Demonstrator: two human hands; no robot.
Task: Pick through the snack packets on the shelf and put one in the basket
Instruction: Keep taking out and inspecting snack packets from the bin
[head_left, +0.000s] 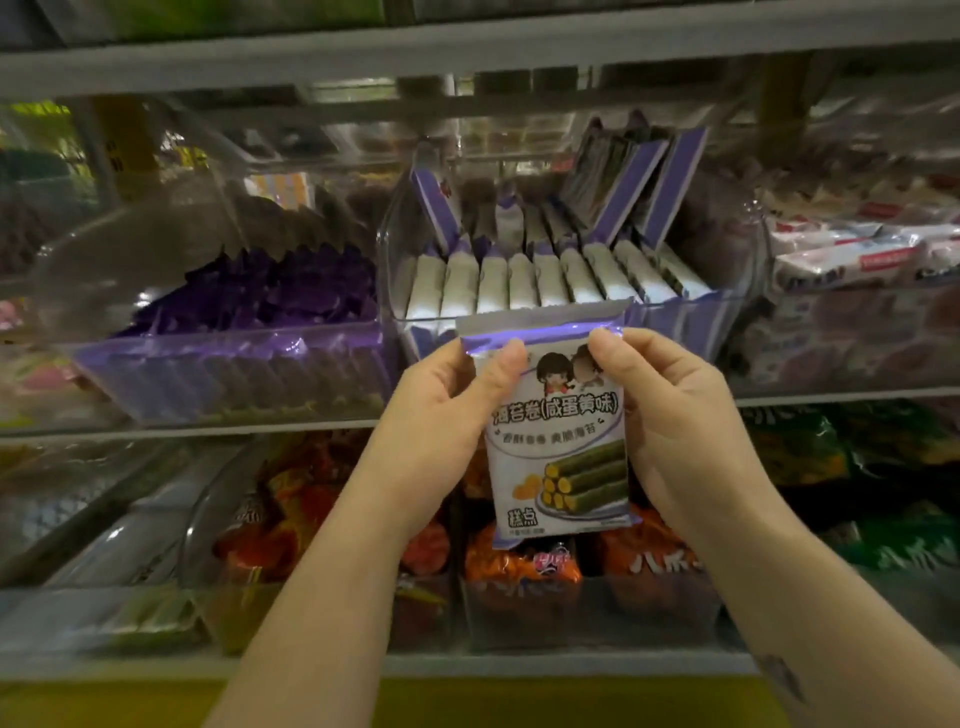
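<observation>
I hold a white and purple snack packet (558, 436) upright in front of the shelf, its front printed with seaweed rolls. My left hand (447, 410) pinches its upper left edge with the thumb on the front. My right hand (675, 415) grips its upper right edge the same way. Just behind it stands a clear bin (691, 317) filled with several matching packets (519, 280) on edge. No basket is in view.
A clear bin of purple packets (249, 296) sits to the left, and white and red packets (857, 254) lie to the right. The lower shelf holds orange packets (519, 564) and green bags (893, 540). A grey shelf rail (467, 57) runs overhead.
</observation>
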